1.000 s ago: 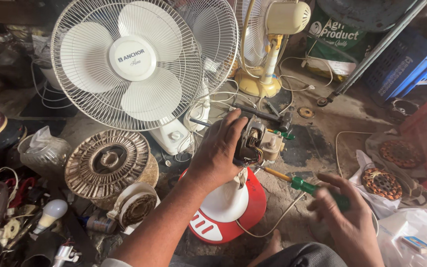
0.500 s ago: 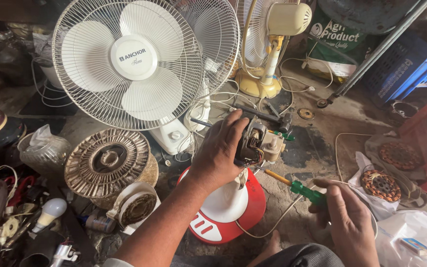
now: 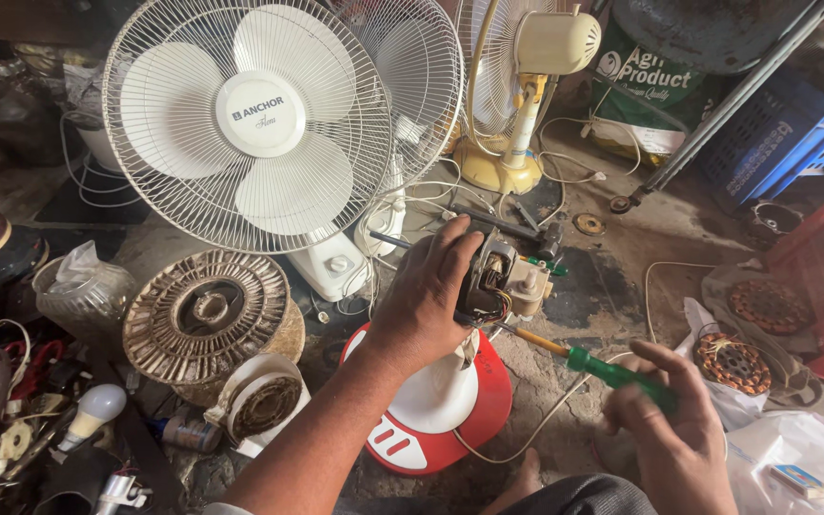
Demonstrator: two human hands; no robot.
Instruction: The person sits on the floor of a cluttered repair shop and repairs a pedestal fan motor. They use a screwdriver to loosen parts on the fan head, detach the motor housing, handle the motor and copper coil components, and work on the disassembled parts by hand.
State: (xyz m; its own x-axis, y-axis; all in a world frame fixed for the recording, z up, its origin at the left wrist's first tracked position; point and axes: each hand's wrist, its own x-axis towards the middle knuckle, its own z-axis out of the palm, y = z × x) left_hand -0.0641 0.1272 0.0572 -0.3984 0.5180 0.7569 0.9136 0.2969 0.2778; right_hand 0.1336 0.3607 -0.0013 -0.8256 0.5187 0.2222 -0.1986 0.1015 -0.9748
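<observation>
My left hand [image 3: 426, 296] grips a bare fan motor [image 3: 498, 281] that stands atop a red and white fan base [image 3: 441, 410] on the floor. My right hand [image 3: 674, 429] holds a green-handled screwdriver [image 3: 612, 372] whose yellow shaft points up-left, its tip touching the underside of the motor. A thin white cord [image 3: 550, 410] runs from the base across the floor below the screwdriver.
A white table fan [image 3: 250, 124] stands behind the motor, with a second grille and a cream pedestal fan [image 3: 526, 86] further back. A rusty round grille part [image 3: 207, 310], a light bulb [image 3: 92, 415], copper windings [image 3: 736, 358], blue and red crates [image 3: 793, 143] and loose wires surround me.
My right hand has drawn slightly nearer and lower with the screwdriver still at the motor. My left hand keeps its grip on the motor.
</observation>
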